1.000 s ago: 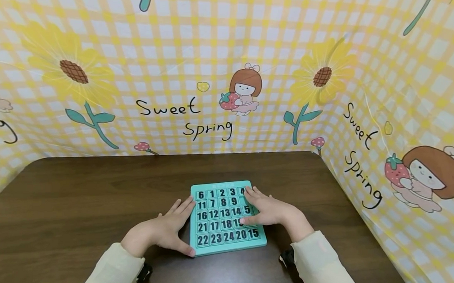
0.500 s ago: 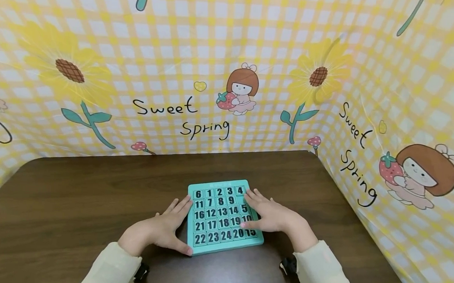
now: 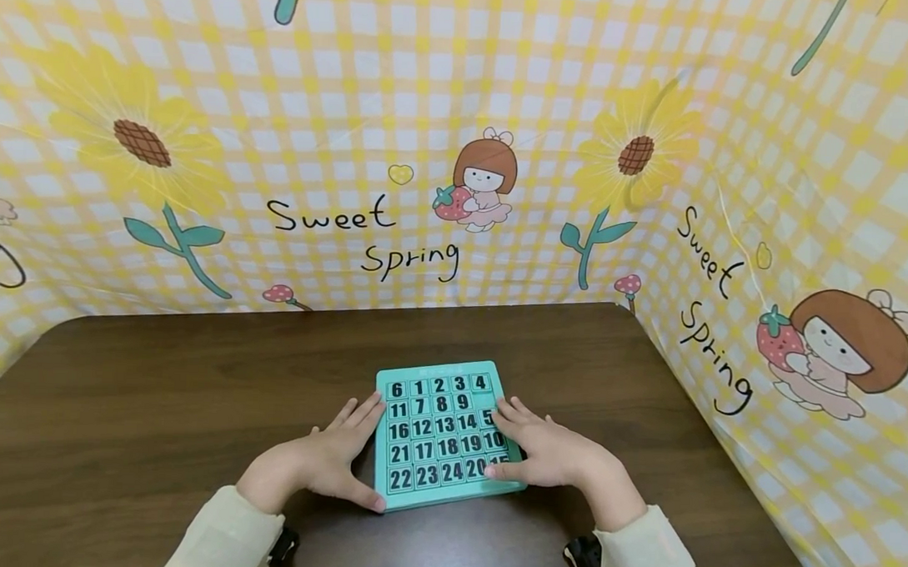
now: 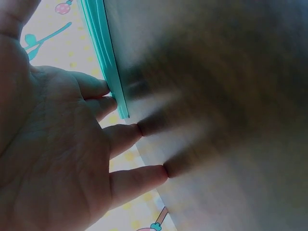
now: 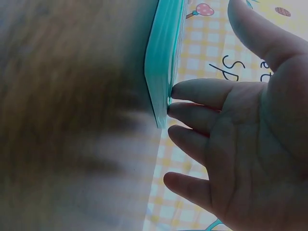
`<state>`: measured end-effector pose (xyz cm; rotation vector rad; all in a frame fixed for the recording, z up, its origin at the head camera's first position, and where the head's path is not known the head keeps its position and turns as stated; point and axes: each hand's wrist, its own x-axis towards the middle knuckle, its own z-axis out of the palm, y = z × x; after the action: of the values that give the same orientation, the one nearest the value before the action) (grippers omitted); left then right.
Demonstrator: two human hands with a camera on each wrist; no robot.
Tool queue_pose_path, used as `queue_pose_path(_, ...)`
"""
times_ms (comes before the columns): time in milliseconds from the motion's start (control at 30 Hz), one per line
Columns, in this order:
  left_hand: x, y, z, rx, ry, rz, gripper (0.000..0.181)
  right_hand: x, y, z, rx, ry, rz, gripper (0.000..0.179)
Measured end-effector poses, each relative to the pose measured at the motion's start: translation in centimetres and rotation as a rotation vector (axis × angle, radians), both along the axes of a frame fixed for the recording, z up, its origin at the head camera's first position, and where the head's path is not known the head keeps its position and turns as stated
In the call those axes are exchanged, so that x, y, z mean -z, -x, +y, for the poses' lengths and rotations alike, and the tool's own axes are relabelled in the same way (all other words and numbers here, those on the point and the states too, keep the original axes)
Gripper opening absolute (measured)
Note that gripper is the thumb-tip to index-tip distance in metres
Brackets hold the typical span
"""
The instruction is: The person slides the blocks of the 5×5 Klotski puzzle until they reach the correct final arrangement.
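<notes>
A turquoise number slide puzzle (image 3: 449,433) lies flat on the dark wooden table, slightly turned. Its black-numbered tiles leave one gap at the right end of the second row, below tile 4. Along the left edge rests my left hand (image 3: 328,463), fingers spread, with the thumb at the near left corner. My right hand (image 3: 549,458) is at the right side, fingertips by tile 5 and thumb over the bottom row, partly covering tile 15. In the wrist views, the left fingers (image 4: 98,89) and right fingers (image 5: 202,91) extend fairly straight beside the puzzle's turquoise side.
Dark brown wood of the table (image 3: 195,375) surrounds the puzzle. A yellow checked cloth (image 3: 324,145) with printed flowers and lettering hangs behind the table and along its right side. Cream sleeves (image 3: 223,530) and black wrist straps are at both wrists.
My right hand has slid nearer along the puzzle's right side, uncovering tile 4 and the gap; its thumb moved from near tile 19 to the bottom row. The left hand stays in place.
</notes>
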<state>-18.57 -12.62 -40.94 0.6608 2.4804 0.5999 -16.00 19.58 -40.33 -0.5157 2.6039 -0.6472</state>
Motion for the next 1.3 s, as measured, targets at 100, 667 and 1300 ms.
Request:
queue_pose_path(100,0.1,0.0,0.0,-0.001,0.001,0.0,0.132,0.1,0.3,-0.1,-0.003,0.006,-0.004,0.086)
queue_pose_path(667,0.2,0.1,0.0,0.005,-0.005,0.005,0.133,0.2,2.5,-0.4,-0.012,-0.054,0.026,0.089)
queue_pose_path(1300,0.2,0.0,-0.1,-0.006,-0.009,0.0,0.133,-0.5,0.3,0.7,0.006,-0.012,0.022,0.086)
